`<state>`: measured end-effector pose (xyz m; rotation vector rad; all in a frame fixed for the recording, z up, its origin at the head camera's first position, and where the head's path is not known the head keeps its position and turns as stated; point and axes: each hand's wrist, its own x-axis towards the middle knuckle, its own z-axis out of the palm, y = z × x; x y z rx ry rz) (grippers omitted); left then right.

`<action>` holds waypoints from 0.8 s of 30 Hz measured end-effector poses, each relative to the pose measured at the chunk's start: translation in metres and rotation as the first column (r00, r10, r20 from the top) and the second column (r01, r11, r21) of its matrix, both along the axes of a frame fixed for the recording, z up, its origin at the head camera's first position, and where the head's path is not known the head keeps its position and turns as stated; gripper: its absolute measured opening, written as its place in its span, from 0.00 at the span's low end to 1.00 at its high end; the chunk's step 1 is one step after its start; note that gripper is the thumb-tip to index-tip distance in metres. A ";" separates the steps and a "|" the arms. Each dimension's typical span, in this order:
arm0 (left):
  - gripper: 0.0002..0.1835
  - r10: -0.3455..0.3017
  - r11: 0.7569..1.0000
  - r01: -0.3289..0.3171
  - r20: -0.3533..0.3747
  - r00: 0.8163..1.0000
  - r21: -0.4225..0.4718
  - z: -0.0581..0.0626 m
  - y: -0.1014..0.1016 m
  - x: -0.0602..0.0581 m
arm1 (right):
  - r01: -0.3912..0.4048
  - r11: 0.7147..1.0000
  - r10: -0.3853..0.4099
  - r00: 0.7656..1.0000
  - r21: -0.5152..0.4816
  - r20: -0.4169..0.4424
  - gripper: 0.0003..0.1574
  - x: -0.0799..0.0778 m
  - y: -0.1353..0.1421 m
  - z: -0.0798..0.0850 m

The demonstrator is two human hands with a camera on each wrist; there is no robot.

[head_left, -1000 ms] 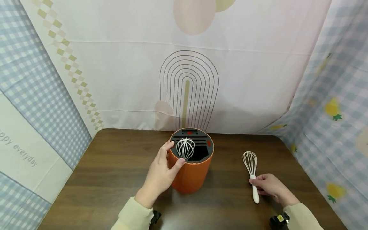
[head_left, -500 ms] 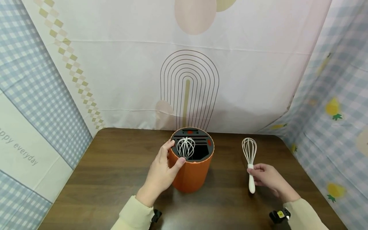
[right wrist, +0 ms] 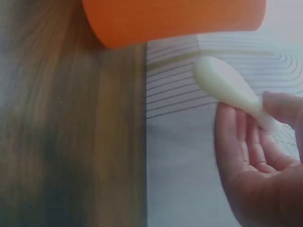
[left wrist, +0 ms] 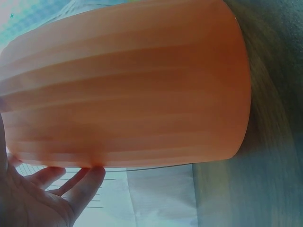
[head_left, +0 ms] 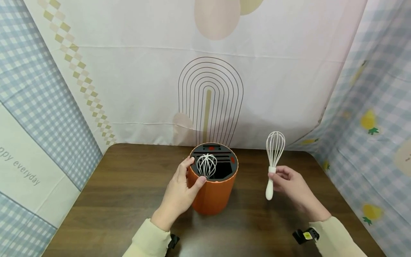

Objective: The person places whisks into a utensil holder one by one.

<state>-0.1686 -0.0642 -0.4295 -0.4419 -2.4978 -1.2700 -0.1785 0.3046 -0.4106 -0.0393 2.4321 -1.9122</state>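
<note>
My right hand (head_left: 293, 187) pinches a white whisk (head_left: 271, 180) by its handle between thumb and fingers, loop end up, held off the table. In the right wrist view the whisk's rounded handle end (right wrist: 220, 80) sticks out past my fingers. My left hand (head_left: 179, 191) holds the upper left side of an orange utensil holder (head_left: 213, 198), thumb at the front near the rim. The left wrist view has the fingers (left wrist: 87, 187) against its ribbed wall. A second whisk (head_left: 207, 166) stands in the holder, its loops above the dark slotted top; its handle is hidden.
The holder stands on a dark wood table (head_left: 128, 200). A white patterned cloth (head_left: 144, 89) hangs behind the table. Checked cloths hang at the left and right (head_left: 366, 142). The holder's top has narrow slots and a larger dark opening beside the standing whisk.
My right hand has raised the whisk from low at the right, moving it up and slightly left; its loops now point higher. My left hand and the holder have stayed in place.
</note>
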 end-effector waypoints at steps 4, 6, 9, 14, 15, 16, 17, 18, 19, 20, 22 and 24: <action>0.37 0.002 1.000 -0.002 -0.004 1.000 -0.005 0.000 0.000 0.000 | 0.032 0.998 -0.037 0.995 -0.056 -0.095 0.22 0.001 -0.010 0.009; 0.37 0.003 1.000 -0.003 -0.003 1.000 -0.006 -0.001 0.000 0.000 | 0.035 0.997 -0.044 0.991 -0.074 -0.130 0.21 0.002 -0.014 0.014; 0.37 0.002 1.000 -0.002 0.000 1.000 -0.004 -0.001 0.000 0.001 | 0.027 0.996 -0.041 0.986 -0.090 -0.162 0.22 0.003 -0.019 0.020; 0.37 0.002 1.000 -0.002 0.005 1.000 -0.002 -0.001 -0.001 0.001 | 0.018 0.994 -0.040 0.979 -0.111 -0.200 0.21 0.003 -0.026 0.028; 0.37 0.003 1.000 -0.003 0.005 1.000 -0.002 -0.001 -0.001 0.001 | 0.017 0.992 -0.042 0.977 -0.124 -0.207 0.21 0.003 -0.028 0.030; 0.37 0.004 1.000 -0.004 0.004 1.000 -0.002 -0.001 -0.001 0.001 | 0.016 0.990 -0.046 0.976 -0.140 -0.213 0.20 0.002 -0.029 0.031; 0.37 0.004 1.000 -0.004 0.004 1.000 -0.004 -0.001 -0.001 0.001 | 0.015 0.987 -0.050 0.974 -0.158 -0.219 0.20 0.001 -0.030 0.032; 0.37 0.004 1.000 -0.004 0.004 1.000 -0.005 0.000 -0.001 0.001 | 0.015 0.984 -0.054 0.973 -0.175 -0.224 0.20 0.000 -0.031 0.033; 0.37 0.004 1.000 -0.004 0.004 1.000 -0.006 0.000 -0.001 0.001 | 0.014 0.981 -0.059 0.972 -0.194 -0.228 0.19 -0.001 -0.032 0.034; 0.37 0.004 1.000 -0.004 0.004 1.000 -0.006 0.001 -0.001 0.002 | 0.012 0.977 -0.062 0.971 -0.211 -0.231 0.19 -0.002 -0.033 0.034; 0.37 0.002 1.000 -0.002 0.008 1.000 -0.007 0.001 -0.001 0.002 | 0.012 0.972 -0.068 0.970 -0.233 -0.234 0.18 -0.004 -0.034 0.036; 0.37 0.003 1.000 -0.003 0.010 1.000 -0.005 0.002 -0.001 0.002 | 0.011 0.969 -0.071 0.969 -0.247 -0.235 0.18 -0.006 -0.037 0.038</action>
